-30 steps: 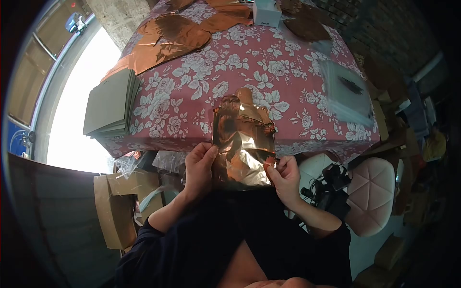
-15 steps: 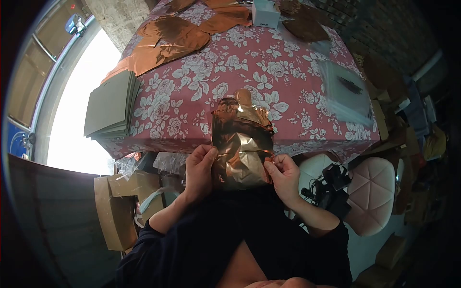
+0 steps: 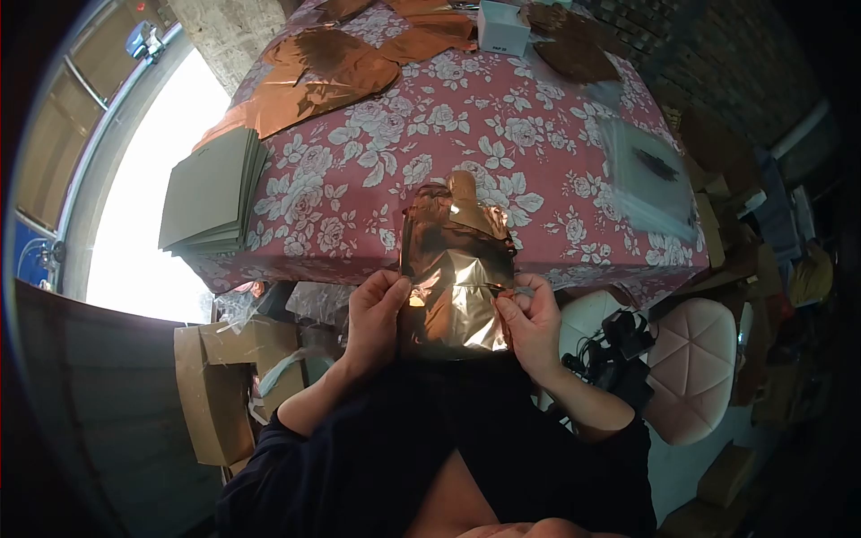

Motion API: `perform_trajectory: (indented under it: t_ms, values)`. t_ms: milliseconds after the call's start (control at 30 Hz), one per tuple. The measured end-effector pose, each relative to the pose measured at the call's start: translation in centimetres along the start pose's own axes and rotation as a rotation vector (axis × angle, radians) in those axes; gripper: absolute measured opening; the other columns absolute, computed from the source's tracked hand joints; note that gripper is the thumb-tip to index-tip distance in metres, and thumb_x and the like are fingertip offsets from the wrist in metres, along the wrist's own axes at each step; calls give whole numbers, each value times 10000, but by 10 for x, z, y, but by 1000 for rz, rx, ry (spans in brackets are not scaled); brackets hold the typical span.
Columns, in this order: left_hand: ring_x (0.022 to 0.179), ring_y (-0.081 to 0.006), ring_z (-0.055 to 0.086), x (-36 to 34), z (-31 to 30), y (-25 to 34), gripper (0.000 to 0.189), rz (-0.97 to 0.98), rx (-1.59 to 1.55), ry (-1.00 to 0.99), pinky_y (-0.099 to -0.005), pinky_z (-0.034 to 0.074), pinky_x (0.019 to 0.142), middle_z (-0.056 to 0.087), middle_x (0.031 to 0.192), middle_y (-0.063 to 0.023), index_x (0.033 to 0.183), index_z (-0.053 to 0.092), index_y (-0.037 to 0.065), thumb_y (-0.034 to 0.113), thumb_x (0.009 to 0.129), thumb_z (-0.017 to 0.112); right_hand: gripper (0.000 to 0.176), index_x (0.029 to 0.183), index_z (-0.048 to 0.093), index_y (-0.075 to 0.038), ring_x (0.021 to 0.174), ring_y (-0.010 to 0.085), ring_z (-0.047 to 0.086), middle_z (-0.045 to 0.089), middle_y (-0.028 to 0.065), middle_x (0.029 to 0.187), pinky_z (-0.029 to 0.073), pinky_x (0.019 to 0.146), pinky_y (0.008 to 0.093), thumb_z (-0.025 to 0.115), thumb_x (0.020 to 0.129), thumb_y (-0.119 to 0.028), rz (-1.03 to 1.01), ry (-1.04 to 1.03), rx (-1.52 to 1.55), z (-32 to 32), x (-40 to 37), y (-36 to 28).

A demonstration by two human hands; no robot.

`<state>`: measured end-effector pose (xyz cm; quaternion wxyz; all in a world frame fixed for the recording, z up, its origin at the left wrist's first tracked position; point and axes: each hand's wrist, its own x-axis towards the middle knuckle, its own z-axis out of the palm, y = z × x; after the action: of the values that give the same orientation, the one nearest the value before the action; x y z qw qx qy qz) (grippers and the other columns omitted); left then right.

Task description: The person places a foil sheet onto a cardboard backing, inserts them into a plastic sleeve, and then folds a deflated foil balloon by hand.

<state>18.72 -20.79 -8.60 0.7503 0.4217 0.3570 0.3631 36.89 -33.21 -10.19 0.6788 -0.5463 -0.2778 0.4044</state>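
Note:
A shiny copper-coloured foil piece (image 3: 448, 251) lies at the near edge of the table and hangs down toward my lap. A brown rounded tab sticks up from its top end. My left hand (image 3: 377, 309) pinches the foil's left edge between thumb and fingers. On the opposite edge, my right hand (image 3: 531, 318) has its thumb and fingertips closed on the foil, near a crease across the middle.
The flowered tablecloth (image 3: 359, 179) carries grey-green boards (image 3: 206, 193) at left, copper foil sheets (image 3: 314, 76) behind, a white box (image 3: 503, 29), and clear plastic bags (image 3: 641, 184) at right. Below are a cardboard box (image 3: 211, 394), black cables (image 3: 619, 345) and a pale chair (image 3: 691, 368).
The foil's lower part has shifted slightly and catches the light more brightly. My right hand has moved slightly on its edge; my left hand still grips the other side.

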Motion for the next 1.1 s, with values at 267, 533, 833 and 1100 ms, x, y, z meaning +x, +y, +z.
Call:
perform_trajectory:
  t_ms: [267, 533, 833, 1100]
  values:
    - [588, -24, 466, 0, -3, 4, 75, -2, 94, -48, -187, 371, 528, 561, 735, 32, 958, 583, 30, 100, 963, 555, 182, 924, 677, -26, 710, 24, 551, 643, -32, 834, 440, 646, 181, 651, 947, -204, 220, -122, 62, -9, 12, -8]
    - [533, -34, 460, 0, -4, -5, 81, 98, 74, 1, -182, 341, 470, 567, 694, 15, 962, 515, 49, 62, 947, 593, 183, 943, 685, -12, 719, 43, 567, 655, -8, 832, 466, 663, 196, 672, 929, -194, 225, -124, 85, -7, 8, 3]
    - [551, -38, 476, -1, -4, 9, 107, -10, 141, 11, -192, 366, 498, 582, 699, 13, 875, 599, 21, 106, 925, 641, 177, 997, 692, -8, 738, 49, 584, 676, 2, 859, 474, 683, 196, 672, 926, -170, 180, -139, 90, -9, 5, 11]
    - [633, -32, 513, 0, -5, 2, 69, 105, 157, -6, -180, 400, 560, 607, 752, 9, 930, 603, 1, 69, 932, 613, 186, 1018, 688, -4, 730, 41, 574, 673, 0, 858, 476, 681, 198, 654, 939, -168, 181, -185, 73, -11, 6, 13]
